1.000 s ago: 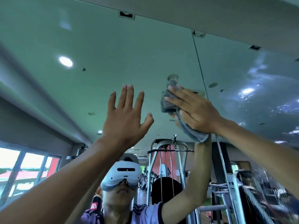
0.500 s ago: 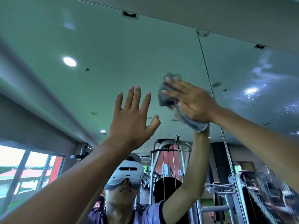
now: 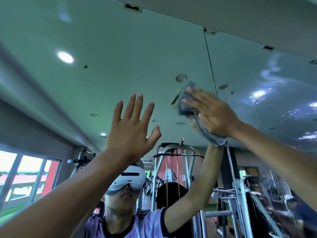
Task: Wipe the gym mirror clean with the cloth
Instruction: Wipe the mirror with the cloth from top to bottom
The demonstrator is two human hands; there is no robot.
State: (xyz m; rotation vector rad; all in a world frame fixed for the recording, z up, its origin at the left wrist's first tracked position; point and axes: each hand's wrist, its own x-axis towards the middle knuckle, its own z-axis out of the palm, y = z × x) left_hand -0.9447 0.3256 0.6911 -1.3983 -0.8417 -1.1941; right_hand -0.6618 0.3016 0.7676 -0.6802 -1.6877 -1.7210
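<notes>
The gym mirror (image 3: 120, 48) fills the view above me and reflects the ceiling and me. My right hand (image 3: 214, 114) presses a grey cloth (image 3: 186, 107) flat against the glass with straight, spread fingers, just left of the vertical seam (image 3: 210, 66) between two mirror panels. A tail of the cloth hangs below my palm. My left hand (image 3: 132, 131) is raised beside it with fingers straight and spread, holding nothing; whether it touches the glass I cannot tell.
Wet streaks and droplets (image 3: 274, 79) cover the right mirror panel. The glass reflects a cable weight machine (image 3: 173, 152), other gym equipment (image 3: 248, 194) at lower right and windows (image 3: 25, 174) at lower left. A white beam (image 3: 240, 18) runs along the mirror's top edge.
My right hand has slid the cloth a little down and right, off the reflected round ceiling fixture it covered. Its fingers have flattened out. My left hand stays raised and open.
</notes>
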